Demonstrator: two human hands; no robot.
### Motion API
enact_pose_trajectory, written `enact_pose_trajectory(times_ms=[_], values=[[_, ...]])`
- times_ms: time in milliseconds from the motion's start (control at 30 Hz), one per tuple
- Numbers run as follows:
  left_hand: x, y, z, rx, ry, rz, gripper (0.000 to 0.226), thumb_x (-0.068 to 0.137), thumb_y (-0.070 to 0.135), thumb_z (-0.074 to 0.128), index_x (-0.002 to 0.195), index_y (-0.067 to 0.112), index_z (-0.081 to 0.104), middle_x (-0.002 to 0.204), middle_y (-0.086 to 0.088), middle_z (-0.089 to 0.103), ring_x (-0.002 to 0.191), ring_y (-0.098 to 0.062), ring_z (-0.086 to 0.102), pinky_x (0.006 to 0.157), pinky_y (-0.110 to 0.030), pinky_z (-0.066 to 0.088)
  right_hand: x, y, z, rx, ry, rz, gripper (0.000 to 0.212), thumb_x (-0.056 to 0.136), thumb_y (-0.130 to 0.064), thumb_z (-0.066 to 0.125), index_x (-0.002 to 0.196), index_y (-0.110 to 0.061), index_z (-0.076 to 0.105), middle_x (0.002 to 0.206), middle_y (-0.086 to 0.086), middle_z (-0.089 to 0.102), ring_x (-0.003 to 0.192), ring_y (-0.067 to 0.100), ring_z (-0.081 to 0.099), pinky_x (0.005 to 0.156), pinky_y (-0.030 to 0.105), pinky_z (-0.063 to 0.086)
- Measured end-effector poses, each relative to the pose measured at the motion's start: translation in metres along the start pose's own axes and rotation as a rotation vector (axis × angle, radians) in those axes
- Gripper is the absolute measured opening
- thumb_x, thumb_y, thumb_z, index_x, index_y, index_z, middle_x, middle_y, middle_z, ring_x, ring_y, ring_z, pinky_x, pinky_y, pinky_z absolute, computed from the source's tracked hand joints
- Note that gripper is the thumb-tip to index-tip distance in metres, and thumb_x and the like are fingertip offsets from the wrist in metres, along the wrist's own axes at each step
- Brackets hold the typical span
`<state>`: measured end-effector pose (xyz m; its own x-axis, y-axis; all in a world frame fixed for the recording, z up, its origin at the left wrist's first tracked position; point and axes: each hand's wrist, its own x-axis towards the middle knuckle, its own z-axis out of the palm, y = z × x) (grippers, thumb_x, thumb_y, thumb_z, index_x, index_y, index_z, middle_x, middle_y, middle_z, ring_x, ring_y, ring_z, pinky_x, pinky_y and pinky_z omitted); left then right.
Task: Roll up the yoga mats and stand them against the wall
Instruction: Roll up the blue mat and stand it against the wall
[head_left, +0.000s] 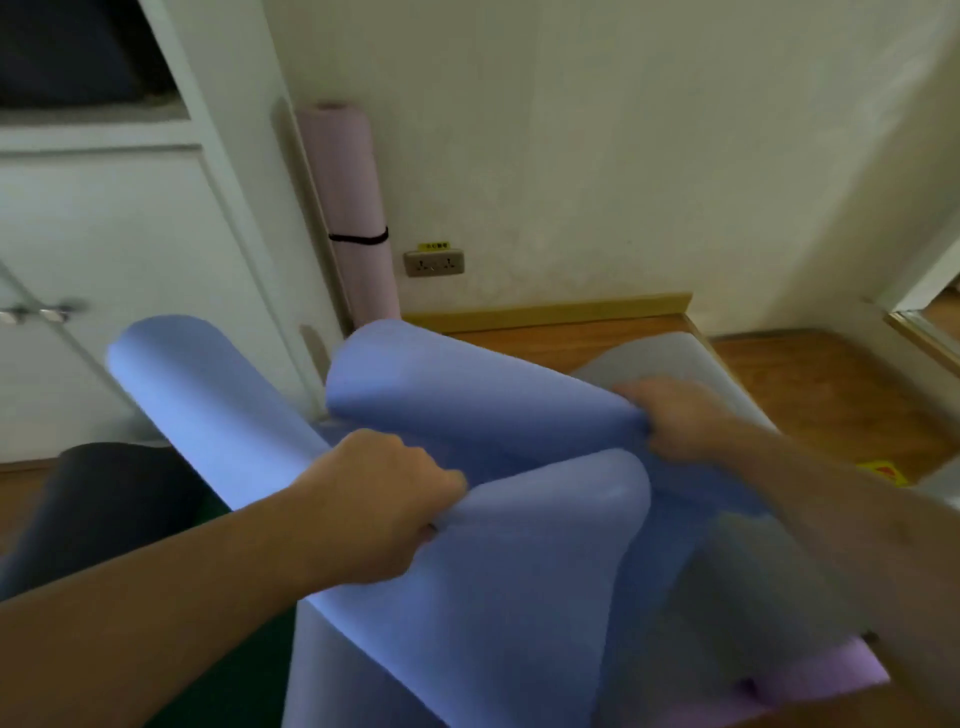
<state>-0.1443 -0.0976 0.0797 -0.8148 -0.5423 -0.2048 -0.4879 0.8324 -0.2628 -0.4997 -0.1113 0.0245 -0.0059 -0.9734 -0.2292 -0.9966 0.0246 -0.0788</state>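
A blue yoga mat (483, 395) fills the middle of the view, lifted off the floor and bent into loose curling folds. My left hand (379, 499) grips one fold of it at the centre. My right hand (675, 415) grips another fold to the right. A pink mat (353, 208), rolled and bound with a black strap, stands upright against the wall beside the white door frame. A grey mat (665, 358) lies flat on the floor behind the blue one. A dark rolled mat (104, 499) lies at lower left. A purple mat edge (821, 680) shows at lower right.
A white wardrobe (104, 249) with metal handles stands at left. A wall socket (434, 262) sits low on the cream wall. Wooden floor (810, 384) spreads to the right, with a small yellow object (885, 473) on it. A mirror edge (930, 322) is at far right.
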Motion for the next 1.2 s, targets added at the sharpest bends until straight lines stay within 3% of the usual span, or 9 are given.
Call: enact_pose_trajectory(times_ms=[167,367,533,633,700,833,1000,1067,1200], values=[[-0.055,0.029,-0.074,0.059,0.035,-0.038,0.028,0.099,0.025,0.052,0.100,0.034,0.026,0.084,0.004,0.041,0.062,-0.019,0.041,0.057,-0.035,0.030,-0.041,-0.056,-0.116,-0.134,0.221,-0.104,0.041,0.082,-0.041,0.056,0.122,-0.048,0.058,0.106,-0.007,0.057,0.100,0.030,0.063,0.076,0.042,0.050],[-0.119,0.042,-0.112,0.092,0.086,-0.083,0.046,0.095,0.011,0.055,0.133,0.031,0.038,0.119,-0.007,0.053,0.102,-0.036,0.065,0.067,-0.039,0.029,-0.057,-0.125,-0.214,-0.016,0.456,-0.216,0.079,0.075,-0.003,0.072,0.144,-0.039,0.057,0.118,0.000,0.053,0.114,0.036,0.056,0.085,0.044,0.051],[-0.141,0.043,-0.085,0.095,0.079,-0.108,0.047,0.040,0.023,0.087,0.082,0.028,0.067,0.066,0.000,0.061,0.049,-0.023,0.063,0.044,-0.027,0.025,-0.049,-0.198,-0.206,-0.037,0.307,-0.227,0.093,0.089,-0.038,0.083,0.165,-0.027,0.030,0.153,0.010,0.039,0.143,0.035,0.040,0.114,0.046,0.042],[-0.144,0.049,-0.069,-0.033,0.056,-0.178,0.043,0.079,0.015,0.076,0.118,0.024,0.063,0.108,-0.010,0.067,0.093,-0.033,0.071,0.064,-0.036,0.046,-0.076,-0.237,-0.167,0.086,0.236,-0.366,0.071,0.091,-0.061,0.069,0.152,-0.032,0.049,0.151,-0.004,0.043,0.139,0.022,0.046,0.115,0.044,0.041],[-0.144,0.053,-0.047,-0.074,0.023,-0.245,0.046,0.099,0.007,0.054,0.142,0.020,0.044,0.135,-0.015,0.053,0.120,-0.040,0.060,0.086,-0.046,0.048,-0.102,-0.256,-0.139,0.181,-0.036,-0.416,0.084,0.078,-0.082,0.061,0.149,-0.039,0.051,0.145,-0.016,0.049,0.131,0.011,0.051,0.112,0.039,0.044],[-0.149,0.051,-0.012,-0.112,-0.023,-0.304,0.051,0.102,0.013,0.054,0.150,0.021,0.037,0.138,-0.012,0.051,0.123,-0.038,0.057,0.090,-0.046,0.046,-0.134,-0.274,-0.061,0.004,-0.437,-0.401,0.091,0.062,-0.074,0.083,0.141,-0.038,0.055,0.134,-0.011,0.064,0.118,0.016,0.065,0.104,0.045,0.055],[-0.161,0.041,0.024,-0.207,0.247,-0.329,0.044,0.079,0.043,0.080,0.114,0.029,0.057,0.100,0.004,0.066,0.089,-0.023,0.070,0.064,-0.034,0.049,-0.145,-0.291,-0.022,-0.140,-0.128,-0.383,0.045,0.085,-0.040,0.074,0.126,-0.027,0.060,0.123,0.003,0.069,0.112,0.029,0.069,0.087,0.037,0.056],[-0.176,0.033,0.026,-0.384,0.266,-0.457,0.050,0.076,0.059,0.075,0.111,0.030,0.055,0.106,0.005,0.063,0.098,-0.021,0.066,0.074,-0.038,0.052,-0.142,-0.292,-0.020,-0.207,0.021,-0.447,0.035,0.088,-0.032,0.068,0.120,-0.026,0.055,0.123,0.004,0.068,0.114,0.032,0.066,0.083,0.039,0.051],[-0.221,-0.001,0.028,-0.676,-0.180,-0.591,0.082,0.065,0.087,0.071,0.126,0.036,0.053,0.127,0.009,0.058,0.116,-0.018,0.058,0.098,-0.041,0.050,-0.134,-0.293,-0.009,-0.220,0.182,-0.591,0.038,0.079,-0.020,0.072,0.109,-0.023,0.048,0.107,0.001,0.061,0.099,0.029,0.062,0.070,0.039,0.037]])
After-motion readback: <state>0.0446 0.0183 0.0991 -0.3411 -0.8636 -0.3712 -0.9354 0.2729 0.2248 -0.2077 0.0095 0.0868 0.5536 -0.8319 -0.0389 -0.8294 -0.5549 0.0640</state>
